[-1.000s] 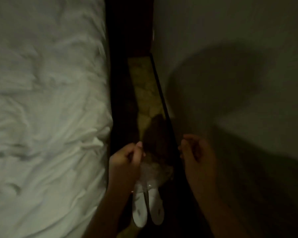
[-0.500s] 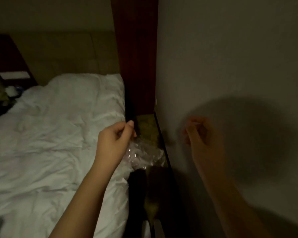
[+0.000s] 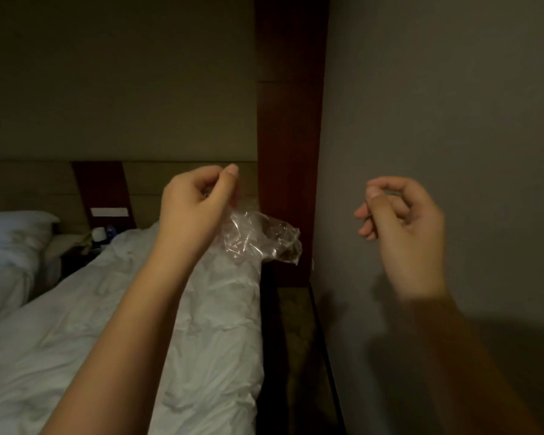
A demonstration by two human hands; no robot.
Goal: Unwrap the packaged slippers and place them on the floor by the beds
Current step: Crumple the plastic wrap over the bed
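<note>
My left hand is raised above the right edge of the bed and pinches a crumpled clear plastic wrapper, which hangs down from my fingers. The wrapper looks empty. My right hand is up in front of the grey wall with its fingers loosely curled and nothing in them. No slippers show in this view. A narrow strip of floor runs between the bed and the wall.
The bed with a rumpled white duvet fills the lower left. A second bed with a pillow is at far left, with a nightstand holding small items between them. A dark wood panel rises beside the wall.
My view has lifted from the floor, where white slippers lay in the gap, up to the headboard. Both hands rose; the left one carried the wrapper up.
</note>
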